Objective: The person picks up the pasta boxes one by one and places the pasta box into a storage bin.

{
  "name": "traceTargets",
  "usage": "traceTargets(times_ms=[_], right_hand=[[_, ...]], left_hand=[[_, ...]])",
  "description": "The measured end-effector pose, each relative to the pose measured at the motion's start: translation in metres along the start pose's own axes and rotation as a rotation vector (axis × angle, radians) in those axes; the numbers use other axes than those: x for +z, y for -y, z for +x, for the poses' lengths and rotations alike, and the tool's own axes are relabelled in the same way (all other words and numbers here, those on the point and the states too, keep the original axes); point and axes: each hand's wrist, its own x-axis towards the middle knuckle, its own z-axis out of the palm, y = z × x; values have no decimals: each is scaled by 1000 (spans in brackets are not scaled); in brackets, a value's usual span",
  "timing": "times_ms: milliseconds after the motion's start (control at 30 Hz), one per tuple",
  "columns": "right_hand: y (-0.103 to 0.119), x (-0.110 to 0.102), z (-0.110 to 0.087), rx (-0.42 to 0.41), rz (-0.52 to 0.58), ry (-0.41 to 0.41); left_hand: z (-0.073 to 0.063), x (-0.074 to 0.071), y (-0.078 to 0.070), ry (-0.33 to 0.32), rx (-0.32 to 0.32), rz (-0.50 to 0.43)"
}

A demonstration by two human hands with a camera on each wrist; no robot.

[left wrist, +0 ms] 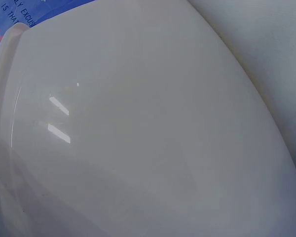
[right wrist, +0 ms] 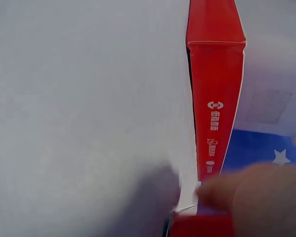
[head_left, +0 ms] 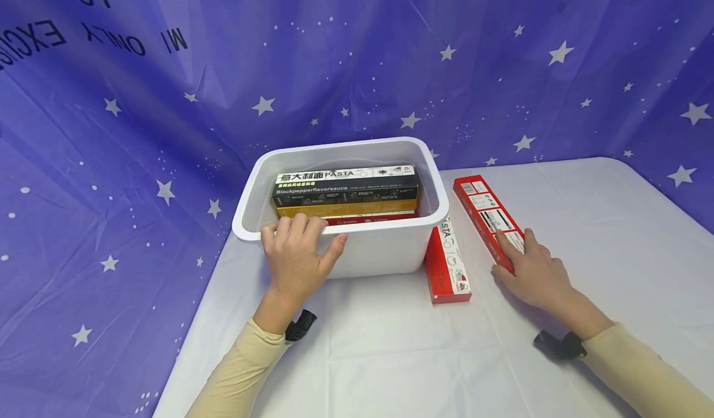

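Observation:
A white plastic bin (head_left: 379,247) stands on the table, and its wall (left wrist: 138,108) fills the left wrist view. Over the bin's near rim curl the fingers of my left hand (head_left: 292,253), with the thumb outside. Inside the bin are a black pasta box (head_left: 346,191), a yellow box (head_left: 346,208) and a red box (head_left: 370,219). At the right, my right hand (head_left: 535,275) grips the near end of a red pasta box (head_left: 485,213) with thumb and fingers. Another red-and-white pasta box (head_left: 446,269) lies beside the bin, its far end hidden by the bin.
A white cloth (head_left: 379,356) covers the table. Behind and to the left hangs a purple-blue curtain (head_left: 334,64) with white stars and lettering. Each wrist wears a black camera mount, one on the left (head_left: 301,326) and one on the right (head_left: 559,345).

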Motion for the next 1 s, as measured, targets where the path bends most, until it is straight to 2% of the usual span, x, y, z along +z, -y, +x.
traceTargets(times_ms=[300, 800, 1000], right_hand=[[-6, -4, 5, 66, -59, -12], [-10, 7, 9, 85, -63, -98], [-13, 8, 9, 94, -54, -107]], left_hand=[[0, -1, 0, 1, -8, -2], [-1, -1, 1, 16, -10, 2], [0, -1, 1, 21, -9, 7]])
